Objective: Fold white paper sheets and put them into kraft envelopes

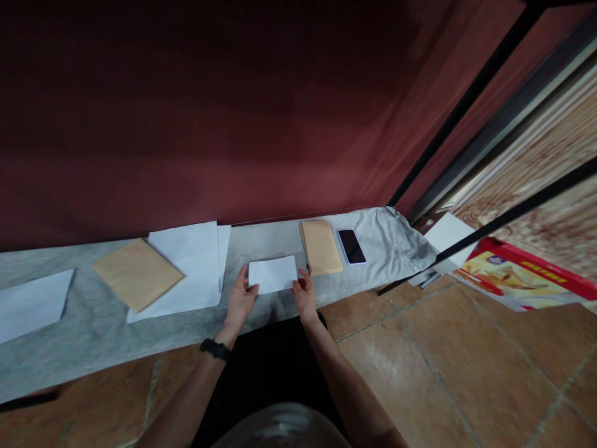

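A small white sheet of paper [273, 274], perhaps folded, is held level between my two hands over the cloth-covered table. My left hand [240, 297] grips its left edge, with the thumb on top and the fingers behind. At the opposite edge, my right hand [305, 296] pinches the lower right corner. Just right of that hand lies a stack of brown envelopes [323, 247]. Off to the left, a single brown envelope [138, 274] rests at an angle on larger white sheets [196, 258].
A phone [352, 247] lies right of the envelope stack. Another white sheet [32, 305] is at the far left of the grey cloth [93, 345]. Black metal bars [466, 99] rise at the right, near a red and yellow box [522, 274]. A dark red wall stands behind.
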Available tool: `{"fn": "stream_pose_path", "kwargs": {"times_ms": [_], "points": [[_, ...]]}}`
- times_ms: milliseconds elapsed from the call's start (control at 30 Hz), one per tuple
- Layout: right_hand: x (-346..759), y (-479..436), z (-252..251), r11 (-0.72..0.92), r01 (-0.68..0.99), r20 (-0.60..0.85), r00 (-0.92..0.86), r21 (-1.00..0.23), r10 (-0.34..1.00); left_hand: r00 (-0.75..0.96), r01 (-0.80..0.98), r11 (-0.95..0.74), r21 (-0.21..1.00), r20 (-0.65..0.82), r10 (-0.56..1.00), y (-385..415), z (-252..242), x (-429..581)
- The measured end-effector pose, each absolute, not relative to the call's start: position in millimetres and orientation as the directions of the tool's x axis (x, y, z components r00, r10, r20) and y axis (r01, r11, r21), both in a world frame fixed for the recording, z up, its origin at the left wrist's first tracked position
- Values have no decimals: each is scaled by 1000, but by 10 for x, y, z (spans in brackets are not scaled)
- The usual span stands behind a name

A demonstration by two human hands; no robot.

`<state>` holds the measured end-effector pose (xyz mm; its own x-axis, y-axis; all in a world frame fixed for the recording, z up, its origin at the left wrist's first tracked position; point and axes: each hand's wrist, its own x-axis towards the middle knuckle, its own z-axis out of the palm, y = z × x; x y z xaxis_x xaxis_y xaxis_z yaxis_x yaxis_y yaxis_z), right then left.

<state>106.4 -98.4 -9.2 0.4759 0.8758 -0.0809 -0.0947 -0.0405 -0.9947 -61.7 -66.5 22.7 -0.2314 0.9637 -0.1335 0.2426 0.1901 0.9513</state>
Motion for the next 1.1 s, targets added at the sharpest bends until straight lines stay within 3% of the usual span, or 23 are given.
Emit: {"fn": "stream_pose_path", "kwargs": {"times_ms": [133,233,333,467,600,800,967,1100], "points": [[1138,-991,-157,-12,312,118,394,-950,911,-203,524,109,845,-1,979,-650,167,-633],[1167,-998,-154,-3,622,245,313,-783,917,-164,606,58,794,53,985,-678,123,-606],[1203,-1009,-129,-11,797,276,222,-604,935,-145,647,13,763,106,984,-698,80,-593],[1223,-1028,-57,4,875,280,150,-484,948,-119,696,-14,718,135,984,-710,54,-585],[1122,-1054,-32,148,880,318,4,-451,948,-76,759,-12,651,107,991,-766,103,-570],[956,-1132,-171,206,911,273,-108,-358,956,-16,903,-91,420,245,969,-965,161,-394],[987,-1141,-212,237,924,215,-177,-300,961,315,820,-344,458,142,938,-947,-18,-169],[1016,-1118,-226,187,936,239,-116,-299,964,285,844,-324,428,154,946,-893,-145,-199]]}}
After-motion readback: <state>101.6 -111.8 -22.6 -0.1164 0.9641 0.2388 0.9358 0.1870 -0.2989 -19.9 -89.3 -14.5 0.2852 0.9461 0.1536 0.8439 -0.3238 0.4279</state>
